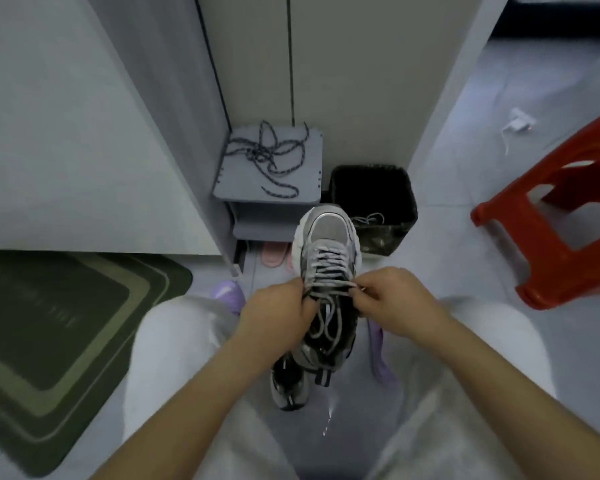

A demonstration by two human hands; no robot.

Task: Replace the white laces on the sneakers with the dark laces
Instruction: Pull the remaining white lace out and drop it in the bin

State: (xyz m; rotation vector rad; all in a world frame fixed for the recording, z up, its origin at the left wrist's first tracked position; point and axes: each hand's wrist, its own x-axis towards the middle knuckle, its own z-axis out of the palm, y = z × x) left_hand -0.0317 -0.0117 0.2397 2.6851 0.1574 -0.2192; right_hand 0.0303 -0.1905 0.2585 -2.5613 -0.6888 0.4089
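The right hand [392, 299] and left hand [278, 306] each pinch the white lace [326, 268] at the top eyelets of a grey sneaker [329, 233], held toe-away between the knees. A second sneaker [286, 382] lies on the floor beneath. The dark laces [267, 154] lie tangled across the top of a grey step stool [305, 181], beside a black bin [406, 199].
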